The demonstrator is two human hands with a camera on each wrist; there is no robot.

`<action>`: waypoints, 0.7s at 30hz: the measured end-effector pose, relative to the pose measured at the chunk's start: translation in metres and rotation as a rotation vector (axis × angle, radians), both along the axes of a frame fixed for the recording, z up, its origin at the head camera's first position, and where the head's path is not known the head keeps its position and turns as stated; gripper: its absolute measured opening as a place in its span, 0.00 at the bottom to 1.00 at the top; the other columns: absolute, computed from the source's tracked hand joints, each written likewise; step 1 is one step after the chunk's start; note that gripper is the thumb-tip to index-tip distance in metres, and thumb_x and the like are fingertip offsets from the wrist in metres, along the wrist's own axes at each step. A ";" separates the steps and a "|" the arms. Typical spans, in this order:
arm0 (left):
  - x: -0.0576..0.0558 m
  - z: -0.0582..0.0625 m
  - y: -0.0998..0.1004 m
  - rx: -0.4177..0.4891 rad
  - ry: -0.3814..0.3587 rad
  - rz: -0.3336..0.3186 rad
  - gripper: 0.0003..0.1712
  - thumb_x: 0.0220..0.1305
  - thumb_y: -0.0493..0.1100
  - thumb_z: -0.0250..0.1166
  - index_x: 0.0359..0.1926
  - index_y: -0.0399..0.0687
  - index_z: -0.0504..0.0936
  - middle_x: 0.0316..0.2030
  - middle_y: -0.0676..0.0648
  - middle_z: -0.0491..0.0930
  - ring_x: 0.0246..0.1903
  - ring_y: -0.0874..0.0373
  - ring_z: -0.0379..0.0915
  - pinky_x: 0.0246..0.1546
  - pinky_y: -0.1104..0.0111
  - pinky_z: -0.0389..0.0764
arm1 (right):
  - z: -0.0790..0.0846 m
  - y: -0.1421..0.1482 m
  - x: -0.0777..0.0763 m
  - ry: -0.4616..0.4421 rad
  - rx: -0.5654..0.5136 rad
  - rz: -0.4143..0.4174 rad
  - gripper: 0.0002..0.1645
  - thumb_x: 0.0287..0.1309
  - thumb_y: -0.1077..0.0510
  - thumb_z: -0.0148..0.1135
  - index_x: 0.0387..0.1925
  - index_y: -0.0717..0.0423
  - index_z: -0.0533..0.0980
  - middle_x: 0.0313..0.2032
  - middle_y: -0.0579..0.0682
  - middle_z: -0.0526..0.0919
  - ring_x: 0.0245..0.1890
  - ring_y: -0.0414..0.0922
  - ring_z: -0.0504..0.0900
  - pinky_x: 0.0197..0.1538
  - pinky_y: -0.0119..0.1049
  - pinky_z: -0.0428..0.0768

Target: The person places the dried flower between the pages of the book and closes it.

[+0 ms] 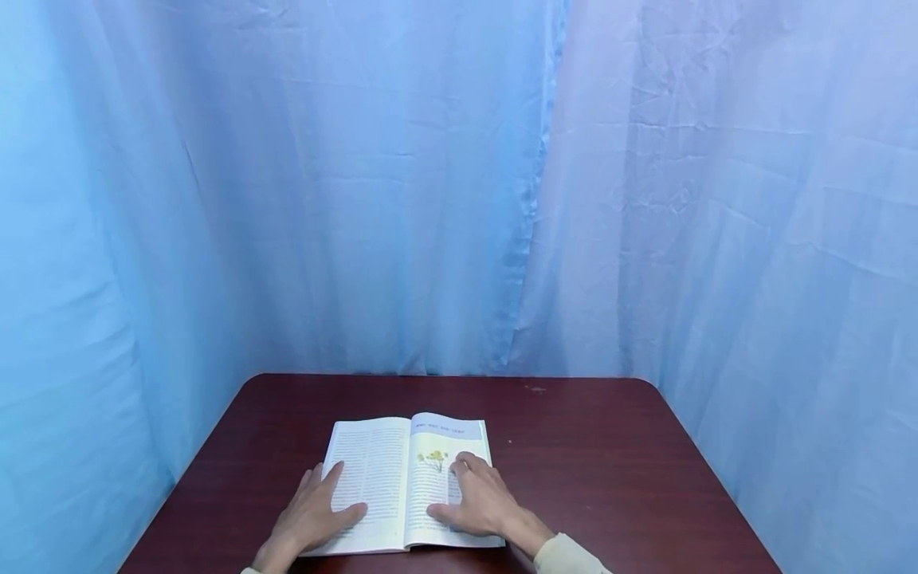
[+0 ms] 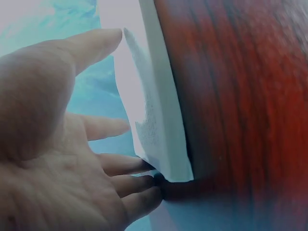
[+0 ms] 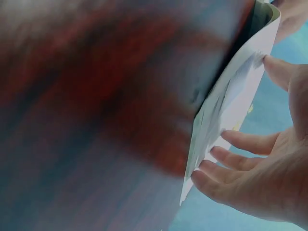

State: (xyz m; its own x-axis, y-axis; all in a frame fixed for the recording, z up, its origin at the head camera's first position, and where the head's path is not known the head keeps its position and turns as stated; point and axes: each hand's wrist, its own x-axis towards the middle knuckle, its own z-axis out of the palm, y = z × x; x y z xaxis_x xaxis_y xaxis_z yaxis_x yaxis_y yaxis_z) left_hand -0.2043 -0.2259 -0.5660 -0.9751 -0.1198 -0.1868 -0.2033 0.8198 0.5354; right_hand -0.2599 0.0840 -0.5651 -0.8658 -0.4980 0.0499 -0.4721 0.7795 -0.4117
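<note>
An open book [image 1: 373, 478] lies on the table, with printed text on both pages and a small yellow tree picture on the right page. My left hand [image 1: 311, 510] is at the book's left edge, its thumb over the page and its other fingers along the outer side. In the left wrist view those fingers [image 2: 137, 197] reach the edge near a corner of the book. My right hand [image 1: 479, 498] rests on the right page with spread fingers. The right wrist view has its fingertips [image 3: 226, 135] touching the page, thumb apart from them.
The dark reddish-brown table [image 1: 610, 478] has rounded far corners. Light blue curtains [image 1: 402, 199] hang behind it and along both sides. A pale sleeve [image 1: 570, 554] covers the right forearm.
</note>
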 end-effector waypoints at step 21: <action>-0.022 0.013 -0.002 0.527 0.072 0.225 0.52 0.77 0.57 0.72 0.87 0.34 0.60 0.83 0.20 0.62 0.80 0.23 0.66 0.79 0.32 0.74 | 0.002 -0.009 0.001 0.050 0.088 -0.071 0.64 0.53 0.23 0.80 0.66 0.77 0.80 0.72 0.71 0.80 0.72 0.67 0.82 0.74 0.63 0.83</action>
State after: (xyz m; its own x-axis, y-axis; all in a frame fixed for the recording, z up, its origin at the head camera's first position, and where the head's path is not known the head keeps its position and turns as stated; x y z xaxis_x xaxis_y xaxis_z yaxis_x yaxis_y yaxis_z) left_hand -0.2259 -0.2284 -0.5531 -0.9487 -0.2348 -0.2116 -0.2898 0.3790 0.8789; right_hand -0.2588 0.0751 -0.5633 -0.8964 -0.4402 0.0523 -0.4328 0.8437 -0.3176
